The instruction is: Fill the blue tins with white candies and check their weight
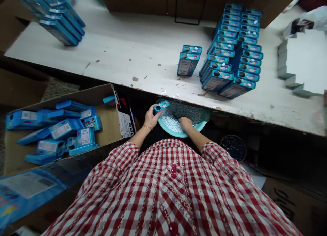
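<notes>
My left hand grips a small blue box, its printed end with a dark round hole facing up. It is over the left rim of a turquoise basin. Small white pellets fill much of the basin. My right hand reaches down into the pellets with its fingers curled; the fingertips are hidden, and I cannot make out what they hold. Two similar blue boxes stand upright on the white table just beyond the basin.
Several blue boxes stand in rows at the table's right, beside stacked white cartons. More blue boxes stand at the far left. An open cardboard carton of blue boxes sits at my left. The white table's edge runs above the basin.
</notes>
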A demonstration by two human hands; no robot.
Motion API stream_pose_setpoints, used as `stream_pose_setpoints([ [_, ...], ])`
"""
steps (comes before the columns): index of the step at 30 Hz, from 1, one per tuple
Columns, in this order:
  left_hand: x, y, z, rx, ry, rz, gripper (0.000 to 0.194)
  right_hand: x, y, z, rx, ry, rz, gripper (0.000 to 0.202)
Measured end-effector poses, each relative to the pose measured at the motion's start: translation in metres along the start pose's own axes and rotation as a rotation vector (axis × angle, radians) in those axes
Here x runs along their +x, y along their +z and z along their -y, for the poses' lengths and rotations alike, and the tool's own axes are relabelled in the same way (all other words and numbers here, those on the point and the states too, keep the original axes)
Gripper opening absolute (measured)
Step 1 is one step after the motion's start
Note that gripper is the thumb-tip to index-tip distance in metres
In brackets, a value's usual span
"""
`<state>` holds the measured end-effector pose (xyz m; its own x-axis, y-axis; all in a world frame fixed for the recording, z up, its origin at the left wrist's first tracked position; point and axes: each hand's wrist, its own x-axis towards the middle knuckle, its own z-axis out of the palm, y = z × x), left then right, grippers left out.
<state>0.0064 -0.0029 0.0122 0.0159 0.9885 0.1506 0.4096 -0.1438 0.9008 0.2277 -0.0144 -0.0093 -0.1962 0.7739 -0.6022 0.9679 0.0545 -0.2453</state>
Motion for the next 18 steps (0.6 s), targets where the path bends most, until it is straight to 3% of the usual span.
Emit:
stream_pose_setpoints([
  [4,0.002,0.001,0.002,-0.024,-0.014,-0.009,0.040,0.012,0.011,-0.014,0.211,-0.040,0.041,0.031],
  [8,0.004,0.000,0.004,-0.033,-0.016,-0.003,0.041,0.004,0.003,-0.034,0.384,-0.076,-0.027,0.029],
  [14,0.005,0.011,0.000,-0.013,0.000,0.050,0.041,-0.040,-0.044,-0.051,0.500,-0.148,-0.175,0.035],
  [18,0.003,0.025,-0.008,0.051,0.061,0.135,0.038,-0.067,-0.089,-0.036,0.366,-0.245,-0.260,0.033],
])
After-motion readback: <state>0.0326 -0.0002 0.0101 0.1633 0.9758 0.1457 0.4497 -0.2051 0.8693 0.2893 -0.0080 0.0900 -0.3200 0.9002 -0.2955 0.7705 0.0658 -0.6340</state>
